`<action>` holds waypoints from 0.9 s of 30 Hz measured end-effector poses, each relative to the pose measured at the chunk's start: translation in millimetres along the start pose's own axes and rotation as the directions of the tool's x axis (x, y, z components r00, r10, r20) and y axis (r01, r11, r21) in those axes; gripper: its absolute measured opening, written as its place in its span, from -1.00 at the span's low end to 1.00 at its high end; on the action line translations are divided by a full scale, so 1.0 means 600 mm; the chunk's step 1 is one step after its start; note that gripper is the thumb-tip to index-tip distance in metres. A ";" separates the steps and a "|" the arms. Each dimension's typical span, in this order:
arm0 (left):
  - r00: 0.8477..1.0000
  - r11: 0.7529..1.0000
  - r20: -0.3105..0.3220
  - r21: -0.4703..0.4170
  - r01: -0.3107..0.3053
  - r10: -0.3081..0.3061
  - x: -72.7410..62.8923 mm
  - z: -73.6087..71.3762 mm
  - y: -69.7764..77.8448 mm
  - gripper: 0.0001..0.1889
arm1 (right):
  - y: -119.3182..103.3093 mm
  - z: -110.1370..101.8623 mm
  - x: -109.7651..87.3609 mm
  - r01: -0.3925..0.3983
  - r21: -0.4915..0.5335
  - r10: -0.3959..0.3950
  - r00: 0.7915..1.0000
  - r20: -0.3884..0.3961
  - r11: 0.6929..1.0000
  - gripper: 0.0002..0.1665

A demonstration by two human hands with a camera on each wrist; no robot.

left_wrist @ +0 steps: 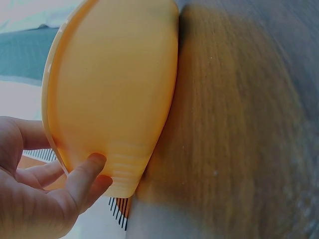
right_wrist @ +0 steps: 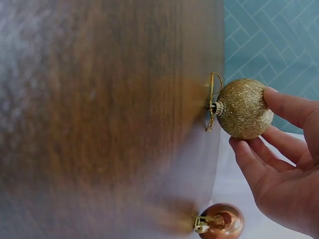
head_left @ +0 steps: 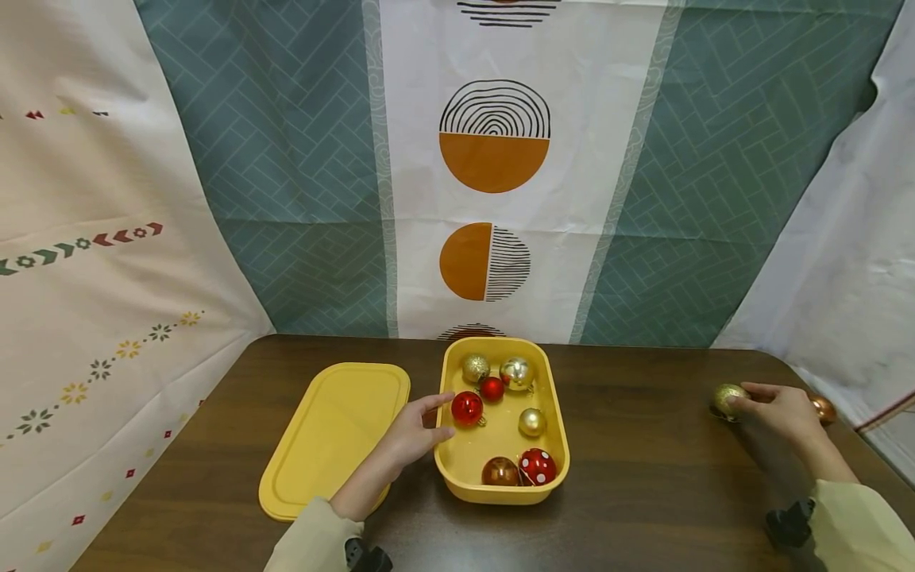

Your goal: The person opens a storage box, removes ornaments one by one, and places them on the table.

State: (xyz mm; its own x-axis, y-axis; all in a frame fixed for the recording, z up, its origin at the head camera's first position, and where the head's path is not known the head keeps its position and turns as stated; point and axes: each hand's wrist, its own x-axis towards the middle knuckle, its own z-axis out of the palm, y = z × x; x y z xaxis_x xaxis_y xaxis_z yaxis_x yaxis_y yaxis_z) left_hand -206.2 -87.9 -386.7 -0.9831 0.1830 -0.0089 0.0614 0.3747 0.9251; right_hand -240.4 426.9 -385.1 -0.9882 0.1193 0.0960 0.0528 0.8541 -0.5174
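Observation:
My left hand (head_left: 415,433) grips the left rim of a yellow plastic container (head_left: 500,499). In the left wrist view, fingertips (left_wrist: 94,164) lie against its outer wall while other digits pass behind the rim. Inside sit several Christmas baubles, among them a shiny red bauble (head_left: 467,408) close to that hand, a polka-dot bauble (head_left: 537,467) and a brown bauble (head_left: 499,472). At the far right, my right hand (head_left: 782,411) pinches a gold glitter bauble (right_wrist: 245,108) between thumb and fingers. Its cap and string loop face the tabletop. A copper bauble (head_left: 824,410) lies beside this hand.
A yellow lid (head_left: 336,429) lies flat on the dark wooden table (head_left: 636,445), left of the container and partly behind the left forearm. Patterned cloth (head_left: 300,175) hangs along the table's back edge, with pale cloth at both sides.

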 end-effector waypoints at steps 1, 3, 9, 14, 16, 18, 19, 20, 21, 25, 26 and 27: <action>1.000 1.000 0.001 -0.001 -0.001 0.001 0.000 0.000 0.000 -0.49 | 0.000 0.000 0.001 0.000 -0.001 0.000 1.000 0.001 1.000 -0.26; 1.000 1.000 0.003 -0.003 0.000 0.000 0.000 0.000 0.000 -0.49 | 0.000 0.001 0.001 -0.002 0.001 0.002 1.000 0.001 1.000 -0.26; 1.000 1.000 0.001 -0.005 0.001 -0.001 0.000 0.001 -0.001 -0.49 | 0.001 0.002 0.003 -0.011 -0.001 0.011 1.000 0.011 1.000 -0.25; 1.000 1.000 -0.001 -0.003 -0.001 0.000 0.000 0.000 -0.001 -0.49 | 0.001 0.003 0.005 -0.026 0.004 0.026 1.000 0.013 1.000 -0.23; 1.000 1.000 -0.001 -0.001 -0.002 0.002 0.000 0.000 0.000 -0.49 | 0.001 0.004 0.005 -0.030 0.004 0.029 1.000 0.009 1.000 -0.24; 1.000 1.000 -0.002 0.001 0.001 -0.001 0.000 0.000 0.000 -0.49 | 0.001 0.004 0.005 -0.030 0.000 0.030 1.000 0.005 1.000 -0.24; 1.000 1.000 -0.003 0.002 0.002 -0.002 0.000 0.000 0.000 -0.49 | 0.001 0.004 0.005 -0.029 -0.001 0.029 1.000 0.003 1.000 -0.24; 1.000 1.000 -0.003 0.002 0.004 -0.004 -0.001 0.000 0.000 -0.49 | 0.001 0.005 0.004 -0.027 -0.001 0.027 1.000 -0.001 1.000 -0.25; 1.000 1.000 -0.002 0.002 0.004 -0.004 -0.001 0.000 0.001 -0.49 | 0.001 0.006 0.004 -0.023 -0.001 0.023 1.000 -0.006 1.000 -0.26; 1.000 1.000 -0.003 0.005 0.014 -0.014 -0.001 0.000 0.001 -0.49 | 0.002 0.008 0.003 -0.003 -0.002 0.003 1.000 -0.028 1.000 -0.28; 1.000 1.000 -0.003 0.006 0.017 -0.017 0.000 0.000 0.001 -0.49 | 0.001 0.009 0.002 0.009 -0.006 -0.010 0.999 -0.040 1.000 -0.29; 1.000 1.000 -0.003 0.007 0.017 -0.017 0.000 0.000 0.001 -0.49 | -0.001 0.009 0.002 0.020 -0.011 -0.021 0.998 -0.052 1.000 -0.29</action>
State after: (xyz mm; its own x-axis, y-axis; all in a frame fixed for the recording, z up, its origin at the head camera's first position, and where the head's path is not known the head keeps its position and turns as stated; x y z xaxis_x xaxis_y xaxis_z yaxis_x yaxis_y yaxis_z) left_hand -205.9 -87.7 -386.2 -0.9844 0.1741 -0.0234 0.0460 0.3842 0.9221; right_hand -242.3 423.6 -389.4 -0.9804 0.1273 0.1505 0.0343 0.8619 -0.5059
